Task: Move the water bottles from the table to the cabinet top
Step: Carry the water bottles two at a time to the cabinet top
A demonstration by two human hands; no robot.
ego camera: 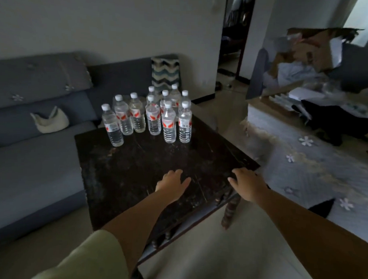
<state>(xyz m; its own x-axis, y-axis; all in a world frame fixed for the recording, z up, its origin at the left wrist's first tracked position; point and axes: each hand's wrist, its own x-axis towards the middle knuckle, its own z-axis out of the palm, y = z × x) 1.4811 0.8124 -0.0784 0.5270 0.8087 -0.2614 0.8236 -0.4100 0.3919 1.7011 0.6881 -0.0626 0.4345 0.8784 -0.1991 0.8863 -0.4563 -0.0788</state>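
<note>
Far to the left of your fingers a grey sofa (pixel 32 128) runs along the wall, with a pale bag (pixel 50 122) lying on its seat. Your left hand (pixel 173 184) lies palm down over the dark table (pixel 138 172), fingers spread and holding nothing. Well beyond those fingertips, at the far end of the table, stand the water bottles (pixel 149 117), all upright with white caps, in a loose cluster. Each carries a white label with a red mark; the print is too small and blurred to read, so no brand can be told. Behind them a zigzag-patterned cushion (pixel 165 71) leans against the wall. Your right hand (pixel 248 184) sits at the table's right corner, fingers open and empty, apparently touching the edge. Past it to the right lies a grey flowered rug (pixel 317 166) and a heap of clutter (pixel 313 57).
</note>
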